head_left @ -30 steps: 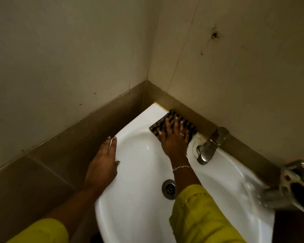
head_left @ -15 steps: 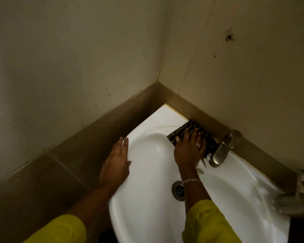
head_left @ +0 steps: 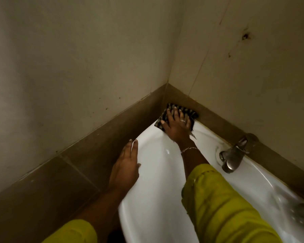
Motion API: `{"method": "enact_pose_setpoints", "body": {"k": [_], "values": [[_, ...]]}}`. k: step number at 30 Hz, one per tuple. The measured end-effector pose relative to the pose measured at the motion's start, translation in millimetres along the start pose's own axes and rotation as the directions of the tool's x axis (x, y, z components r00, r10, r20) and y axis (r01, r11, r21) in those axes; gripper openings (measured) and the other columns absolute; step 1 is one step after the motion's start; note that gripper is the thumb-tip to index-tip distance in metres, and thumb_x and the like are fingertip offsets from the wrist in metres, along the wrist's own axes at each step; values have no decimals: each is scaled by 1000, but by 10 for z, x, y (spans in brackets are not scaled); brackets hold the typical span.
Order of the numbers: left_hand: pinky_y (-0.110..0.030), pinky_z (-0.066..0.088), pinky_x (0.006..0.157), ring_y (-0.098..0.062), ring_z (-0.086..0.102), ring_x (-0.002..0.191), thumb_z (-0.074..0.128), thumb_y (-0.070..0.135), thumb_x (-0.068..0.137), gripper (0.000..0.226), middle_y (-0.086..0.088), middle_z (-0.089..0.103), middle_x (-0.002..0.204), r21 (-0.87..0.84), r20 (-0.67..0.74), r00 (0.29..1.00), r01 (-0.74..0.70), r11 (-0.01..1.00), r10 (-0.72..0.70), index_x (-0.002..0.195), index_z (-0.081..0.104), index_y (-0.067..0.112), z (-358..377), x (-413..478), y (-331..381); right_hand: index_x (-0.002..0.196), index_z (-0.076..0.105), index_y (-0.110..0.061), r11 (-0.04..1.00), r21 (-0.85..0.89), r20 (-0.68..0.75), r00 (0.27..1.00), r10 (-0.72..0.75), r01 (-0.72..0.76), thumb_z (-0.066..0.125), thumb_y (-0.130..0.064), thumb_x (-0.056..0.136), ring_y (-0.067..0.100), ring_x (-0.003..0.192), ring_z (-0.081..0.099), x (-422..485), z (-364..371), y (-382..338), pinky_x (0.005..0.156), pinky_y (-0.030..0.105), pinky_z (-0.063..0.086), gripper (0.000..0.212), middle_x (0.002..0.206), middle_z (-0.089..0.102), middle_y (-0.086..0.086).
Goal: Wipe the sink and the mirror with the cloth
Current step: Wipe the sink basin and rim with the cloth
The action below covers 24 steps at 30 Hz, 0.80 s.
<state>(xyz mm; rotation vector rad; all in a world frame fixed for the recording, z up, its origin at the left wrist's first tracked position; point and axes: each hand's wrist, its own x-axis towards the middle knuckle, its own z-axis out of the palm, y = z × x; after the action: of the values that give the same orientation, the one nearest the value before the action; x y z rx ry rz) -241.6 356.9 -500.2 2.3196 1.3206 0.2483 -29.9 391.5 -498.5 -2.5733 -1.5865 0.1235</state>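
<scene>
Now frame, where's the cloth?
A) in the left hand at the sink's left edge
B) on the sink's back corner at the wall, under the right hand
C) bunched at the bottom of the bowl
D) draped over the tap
B: the right hand presses the dark patterned cloth flat on the sink rim in the wall corner. The left hand rests empty on the left edge, and the tap is bare.
</scene>
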Motion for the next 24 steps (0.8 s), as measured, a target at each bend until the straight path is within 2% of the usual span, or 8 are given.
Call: {"method": "enact_pose_setpoints", "body": {"k": [3, 6, 9, 11, 15, 19, 21, 24], "values": [[-27, 17, 115, -21, 9, 145, 49, 20, 91, 75, -6, 5, 157, -5, -8, 1000, 6, 1000, -6, 146, -2, 15, 17, 3, -3, 147, 15, -25, 994, 28, 13, 994, -109, 109, 17, -52, 95, 25, 144, 2, -28, 14, -177, 114, 45, -4, 59, 158, 6, 4], [-25, 14, 115, -20, 9, 145, 49, 22, 91, 76, -7, 6, 157, 11, -9, 1000, -4, 1000, 4, 146, -3, 12, 24, 6, -16, 144, 28, -24, 967, 61, -35, 968, -247, 249, 0, -54, 84, 26, 144, 11, -230, 122, -453, 113, 45, -1, 73, 155, 22, 5], [-23, 10, 115, -19, 8, 145, 48, 23, 91, 76, -7, 5, 157, 17, -20, 1000, -7, 1000, 8, 145, -4, 9, 13, 10, -5, 133, 49, -21, 952, 107, -95, 956, -278, 287, 12, -51, 85, 32, 138, 29, -394, 214, -630, 111, 51, 11, 67, 144, 42, 10], [-23, 11, 115, -19, 9, 145, 50, 22, 91, 77, -7, 6, 157, 15, -29, 1000, -12, 1000, 12, 145, -3, 8, 13, 4, -1, 130, 52, -22, 952, 117, -130, 954, -269, 284, 18, -51, 86, 32, 136, 32, -402, 228, -619, 110, 52, 14, 63, 143, 44, 11], [-23, 12, 115, -19, 9, 145, 52, 21, 90, 78, -7, 7, 157, -2, -20, 1000, 4, 1000, -4, 145, -2, 9, 25, 3, -16, 141, 36, -26, 972, 101, -92, 975, -201, 210, 14, -59, 84, 28, 144, 10, -286, 163, -442, 113, 46, 2, 69, 154, 22, 8], [-25, 14, 115, -19, 10, 145, 53, 20, 89, 79, -5, 7, 157, -40, -20, 999, 26, 999, -27, 146, -1, 10, 11, 2, -8, 146, 23, -26, 997, 42, -87, 994, -62, 66, 15, -58, 84, 32, 144, 5, -214, 89, -170, 113, 51, -1, 70, 156, 15, 9], [-25, 13, 115, -19, 10, 145, 53, 19, 89, 78, -5, 8, 157, -53, -21, 999, 31, 998, -32, 146, 0, 10, 4, 0, -8, 146, 23, -25, 1000, -7, -108, 994, -16, 16, 10, -60, 86, 36, 143, 9, -268, 89, 35, 113, 53, 3, 71, 155, 18, 13], [-25, 13, 115, -19, 10, 145, 53, 18, 89, 77, -5, 8, 157, -58, -26, 999, 30, 998, -32, 146, 1, 10, 2, 1, -4, 140, 38, -21, 997, -56, -147, 988, 47, -56, -3, -64, 87, 42, 136, 29, -447, 93, 310, 108, 57, 20, 80, 146, 37, 19]]}}
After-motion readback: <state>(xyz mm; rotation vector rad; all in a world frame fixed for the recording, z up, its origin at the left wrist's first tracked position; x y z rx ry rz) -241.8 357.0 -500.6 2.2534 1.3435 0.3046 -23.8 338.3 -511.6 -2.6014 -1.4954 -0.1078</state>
